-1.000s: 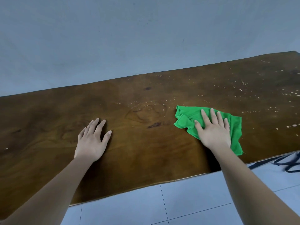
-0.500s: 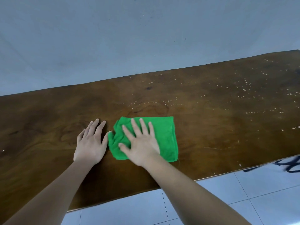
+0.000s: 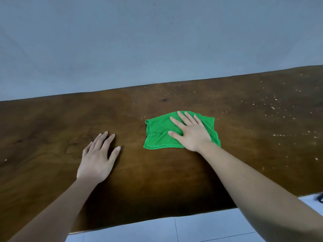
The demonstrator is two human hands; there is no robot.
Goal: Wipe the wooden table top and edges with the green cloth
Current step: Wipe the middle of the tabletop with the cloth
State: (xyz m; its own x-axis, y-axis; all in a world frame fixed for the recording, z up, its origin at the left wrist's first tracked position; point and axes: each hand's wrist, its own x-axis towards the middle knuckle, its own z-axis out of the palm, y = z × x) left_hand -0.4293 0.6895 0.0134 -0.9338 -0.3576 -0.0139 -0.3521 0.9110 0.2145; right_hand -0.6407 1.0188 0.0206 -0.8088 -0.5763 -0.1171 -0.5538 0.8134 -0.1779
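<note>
Wiping a wooden desk (image 3: 52,130), as seen from beside the person. The right hand (image 3: 191,132) is lying flat on the green cloth (image 3: 158,136), with fingers straight and spread, pinching nothing. The open palm is likely pressing a broad patch of fabric down so that it slides as one sheet rather than bunching. The cloth is lying spread near the middle of the desk top, slightly rumpled at its left side, well apart from both the near edge (image 3: 157,219) and the far one. The left hand (image 3: 97,159) is resting palm down on bare wood to the cloth's left, fingers extended and holding nothing. It is apparently bracing the body while the person is leaning over. Pale specks (image 3: 272,107) are dotting the wood to the right of the cloth and beyond it, while the wood around the left hand is looking mostly free of them. This suggests the top is only partly wiped and the edges are not yet done. A grey wall (image 3: 157,41) is standing behind the desk, and tiled floor (image 3: 192,229) is showing below.
</note>
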